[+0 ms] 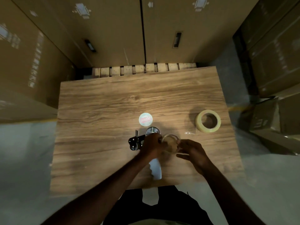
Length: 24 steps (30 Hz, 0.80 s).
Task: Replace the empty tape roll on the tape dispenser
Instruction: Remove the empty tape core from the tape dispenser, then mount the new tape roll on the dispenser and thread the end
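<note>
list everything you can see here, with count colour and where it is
table: 1, wood grain brown, centre of view
tape dispenser: 1, black front with a pale handle, on the table under the left hand
empty tape roll: 1, brown core ring, held between both hands beside the dispenser
new tape roll: 1, pale yellowish, flat on the table to the right
round disc: 1, pale with reddish print, on the table behind the dispenser
cardboard boxes: several, brown, stacked around the table
pallet: 1, light wood, behind the table
left hand: 1, on the dispenser
right hand: 1, on the empty roll
</note>
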Motion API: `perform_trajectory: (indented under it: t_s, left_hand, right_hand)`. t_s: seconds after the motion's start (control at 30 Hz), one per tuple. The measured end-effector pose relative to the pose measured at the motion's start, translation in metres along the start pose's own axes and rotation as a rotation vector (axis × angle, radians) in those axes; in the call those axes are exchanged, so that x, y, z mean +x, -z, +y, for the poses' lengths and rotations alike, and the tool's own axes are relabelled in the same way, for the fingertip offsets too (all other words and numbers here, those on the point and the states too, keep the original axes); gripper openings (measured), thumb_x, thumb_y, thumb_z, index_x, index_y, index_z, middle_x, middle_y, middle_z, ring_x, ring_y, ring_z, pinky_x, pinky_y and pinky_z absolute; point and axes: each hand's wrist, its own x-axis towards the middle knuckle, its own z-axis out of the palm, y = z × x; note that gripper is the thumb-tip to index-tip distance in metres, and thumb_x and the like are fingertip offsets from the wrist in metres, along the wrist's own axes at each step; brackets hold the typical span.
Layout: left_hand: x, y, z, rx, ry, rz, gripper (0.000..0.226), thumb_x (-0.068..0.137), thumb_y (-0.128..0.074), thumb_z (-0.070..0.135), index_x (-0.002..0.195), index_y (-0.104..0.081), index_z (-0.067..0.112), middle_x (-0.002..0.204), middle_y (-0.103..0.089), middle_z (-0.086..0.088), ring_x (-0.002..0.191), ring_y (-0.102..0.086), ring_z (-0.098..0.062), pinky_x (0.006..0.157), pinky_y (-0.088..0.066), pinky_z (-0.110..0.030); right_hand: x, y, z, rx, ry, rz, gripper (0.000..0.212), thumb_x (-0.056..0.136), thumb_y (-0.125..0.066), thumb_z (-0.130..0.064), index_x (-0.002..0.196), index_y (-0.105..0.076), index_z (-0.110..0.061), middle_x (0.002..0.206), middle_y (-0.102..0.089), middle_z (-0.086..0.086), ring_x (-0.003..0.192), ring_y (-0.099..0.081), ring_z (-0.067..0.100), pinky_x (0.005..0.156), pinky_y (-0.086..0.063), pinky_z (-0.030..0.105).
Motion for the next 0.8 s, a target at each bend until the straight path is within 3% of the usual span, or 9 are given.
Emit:
perform_trajectory:
  t_s: [0.1,0.2,0.27,0.4,0.5,0.63,0.7,0.8]
  left_hand:
    - [-0.014,-0.038,0.009,0.011,-0.041,-0.088,0.035,0.07,-0.067,0.045,0.084,-0.069,0.012,0.08,-0.069,-0.006,0.076,-0.066,-0.021,0.06,-0.038,-0.03]
    - [-0.034,-0.069,0.018,0.014,-0.054,-0.116,0.042,0.077,-0.068,0.036,0.115,-0.067,0.019,0.108,-0.074,-0.004,0.1,-0.069,-0.023,0.079,-0.051,-0.026]
    - [-0.045,-0.085,0.025,-0.033,-0.069,-0.155,0.049,0.082,-0.067,0.023,0.13,-0.06,0.019,0.122,-0.069,-0.005,0.112,-0.063,-0.021,0.084,-0.043,-0.019]
    - [-0.053,-0.111,0.022,-0.042,-0.068,-0.216,0.049,0.089,-0.063,0.02,0.137,-0.051,0.016,0.128,-0.062,-0.008,0.119,-0.058,-0.023,0.082,-0.037,-0.017]
    - [-0.053,-0.125,0.013,0.023,-0.047,-0.258,0.051,0.094,-0.06,0.025,0.141,-0.044,0.014,0.138,-0.057,-0.01,0.127,-0.053,-0.026,0.096,-0.041,-0.026]
    - [-0.049,-0.128,0.006,0.056,-0.045,-0.287,0.062,0.096,-0.057,0.031,0.152,-0.033,0.018,0.15,-0.047,-0.006,0.136,-0.046,-0.025,0.099,-0.037,-0.023]
    - [-0.045,-0.128,0.003,0.056,-0.028,-0.286,0.066,0.094,-0.059,0.034,0.153,-0.032,0.02,0.15,-0.049,-0.006,0.135,-0.046,-0.024,0.102,-0.038,-0.023]
    - [-0.041,-0.128,-0.003,0.043,0.001,-0.272,0.062,0.091,-0.061,0.037,0.148,-0.04,0.024,0.145,-0.053,0.0,0.132,-0.049,-0.02,0.103,-0.04,-0.024]
  right_hand:
    - [-0.011,0.029,0.02,0.021,-0.048,0.084,0.023,0.101,-0.063,-0.007,0.116,-0.072,0.007,0.12,-0.072,0.035,0.114,-0.069,0.051,0.081,-0.066,0.04]
    - [-0.021,0.052,0.034,0.047,-0.074,0.153,0.023,0.101,-0.064,-0.01,0.114,-0.075,0.005,0.117,-0.074,0.033,0.112,-0.071,0.05,0.093,-0.062,0.048]
    - [-0.028,0.064,0.039,0.046,-0.078,0.188,0.022,0.101,-0.066,-0.013,0.111,-0.077,0.003,0.113,-0.077,0.03,0.109,-0.074,0.046,0.089,-0.063,0.045]
    - [-0.03,0.081,0.044,0.013,-0.094,0.259,0.02,0.1,-0.068,-0.015,0.101,-0.078,0.003,0.102,-0.071,0.03,0.094,-0.07,0.036,0.074,-0.066,0.038]
    - [-0.03,0.086,0.044,-0.071,-0.09,0.28,0.026,0.097,-0.075,-0.02,0.1,-0.078,0.005,0.092,-0.069,0.025,0.085,-0.067,0.031,0.074,-0.064,0.042]
    - [-0.023,0.094,0.03,-0.387,0.03,0.382,0.023,0.089,-0.082,-0.035,0.079,-0.082,-0.015,0.079,-0.08,0.013,0.073,-0.075,0.026,0.074,-0.067,0.05]
    - [-0.013,0.102,0.014,-0.5,0.143,0.463,0.02,0.086,-0.084,-0.041,0.085,-0.081,-0.021,0.08,-0.08,0.002,0.075,-0.076,0.024,0.075,-0.065,0.05]
    - [0.007,0.111,-0.02,-0.682,0.283,0.591,0.054,0.079,-0.09,-0.042,0.116,-0.075,-0.006,0.096,-0.076,0.007,0.082,-0.069,0.021,0.077,-0.053,0.032]
